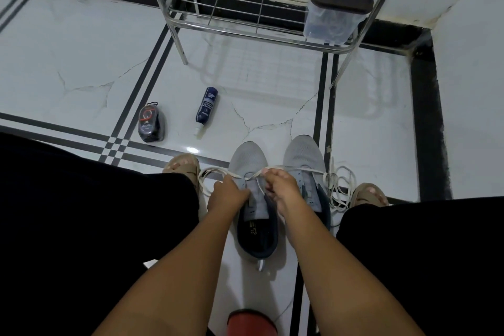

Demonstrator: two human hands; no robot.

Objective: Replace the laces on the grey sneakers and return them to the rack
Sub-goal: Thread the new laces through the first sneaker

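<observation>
Looks like a home entryway or hallway corner. There's a glossy white tiled floor [81, 63] with black stripes, a chrome wire shoe rack [245, 8] against the wall, and shoe-care bottles [206, 105] lying around.

The rack [272, 22] is cut off by the top edge. The bottle [206, 105] label is too small to read. Both hands [227, 195] cover the lace [336, 185] eyelets (grip perhaps a pinch).
</observation>
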